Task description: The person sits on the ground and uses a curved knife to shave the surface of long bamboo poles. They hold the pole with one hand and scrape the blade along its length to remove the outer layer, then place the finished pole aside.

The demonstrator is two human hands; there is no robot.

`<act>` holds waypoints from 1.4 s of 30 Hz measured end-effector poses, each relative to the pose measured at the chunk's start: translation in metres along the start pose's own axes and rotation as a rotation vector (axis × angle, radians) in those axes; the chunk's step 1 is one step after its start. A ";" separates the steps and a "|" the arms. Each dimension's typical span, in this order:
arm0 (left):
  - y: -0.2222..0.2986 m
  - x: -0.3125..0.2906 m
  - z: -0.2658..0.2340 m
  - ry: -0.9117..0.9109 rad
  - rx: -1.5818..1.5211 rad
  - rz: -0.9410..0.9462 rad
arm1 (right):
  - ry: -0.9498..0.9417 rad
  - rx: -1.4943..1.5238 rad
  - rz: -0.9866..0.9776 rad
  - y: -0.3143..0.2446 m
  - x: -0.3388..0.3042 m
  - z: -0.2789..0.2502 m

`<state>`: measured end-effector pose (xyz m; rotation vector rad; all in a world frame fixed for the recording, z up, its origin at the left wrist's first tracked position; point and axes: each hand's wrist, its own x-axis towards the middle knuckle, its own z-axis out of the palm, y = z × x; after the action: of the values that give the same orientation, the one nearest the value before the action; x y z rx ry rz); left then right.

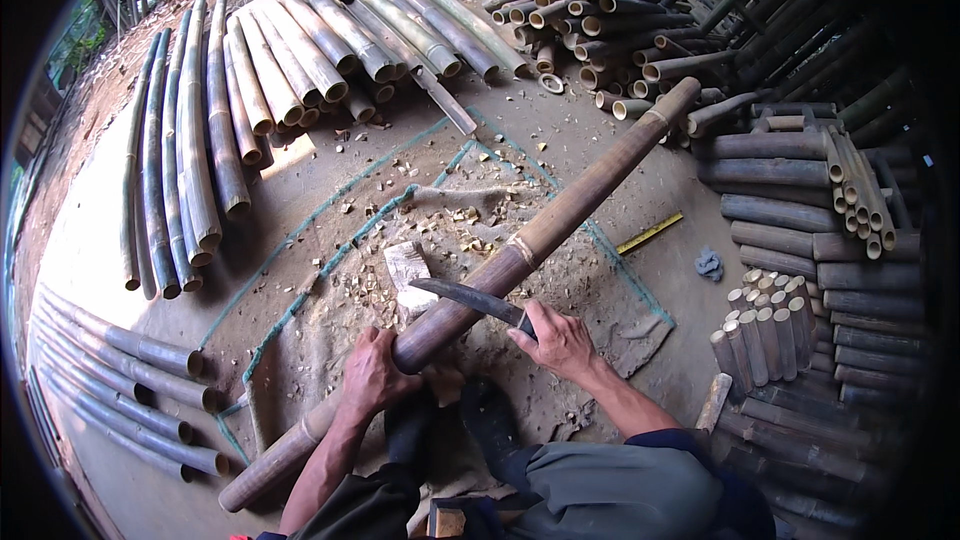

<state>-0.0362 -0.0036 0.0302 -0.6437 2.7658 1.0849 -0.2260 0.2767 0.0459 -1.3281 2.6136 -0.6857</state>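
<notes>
A long brown bamboo pole (570, 210) slants from near my feet up to the far right. My left hand (370, 370) is closed at its near end, the fingers partly hidden. My right hand (556, 340) grips the dark handle of a curved knife (465, 295). The blade points left and crosses over the pole; whether it touches the bamboo I cannot tell. Another bamboo length (280, 455) runs under my left forearm to the lower left. Beyond the knife, a pale wooden block (406, 265) lies among the chips.
Bamboo chips litter a sackcloth mat (460, 202) with green edging. Bamboo poles (290, 65) lie in rows at the far left, with more (130, 390) at the near left. Cut lengths (775, 210) are stacked right, beside a standing bundle (765, 330). A yellow ruler (650, 233) and grey rag (708, 264) lie nearby.
</notes>
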 end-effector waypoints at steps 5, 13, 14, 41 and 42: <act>0.003 0.002 0.000 -0.022 -0.074 -0.005 | 0.200 0.117 0.396 0.044 0.001 0.013; 0.003 -0.002 0.016 0.012 0.197 0.044 | 0.149 0.071 0.265 0.026 0.004 0.025; 0.007 -0.007 0.021 0.080 0.269 0.043 | 0.097 0.095 0.164 0.016 0.004 0.026; -0.002 -0.003 0.043 0.325 0.352 0.065 | -0.225 -0.216 0.378 -0.010 0.041 -0.049; 0.001 -0.002 0.046 0.304 0.342 0.066 | -0.127 -0.210 0.471 0.008 0.043 -0.052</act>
<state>-0.0370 0.0280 -0.0027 -0.7249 3.1423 0.5330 -0.2743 0.2640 0.0926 -0.7121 2.7913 -0.2524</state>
